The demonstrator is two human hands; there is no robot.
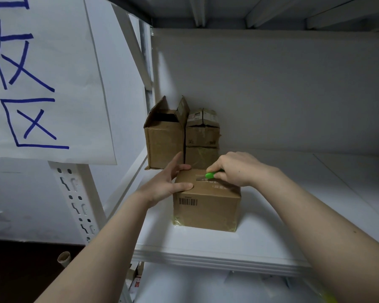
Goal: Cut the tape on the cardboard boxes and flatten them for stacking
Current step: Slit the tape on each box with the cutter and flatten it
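Your left hand (165, 182) grips the box (206, 204) at its left top edge while your right hand (236, 169) (fingers curled) holds the green cutter (211, 174) on its tape (208, 181).

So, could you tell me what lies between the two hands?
In the head view: the taped top of the front box, and the blade of the green cutter, in the right hand, pointing toward the left hand.

The left forearm (109, 232) and right forearm (315, 215) are bare, the right bearing a small mole (353, 231)
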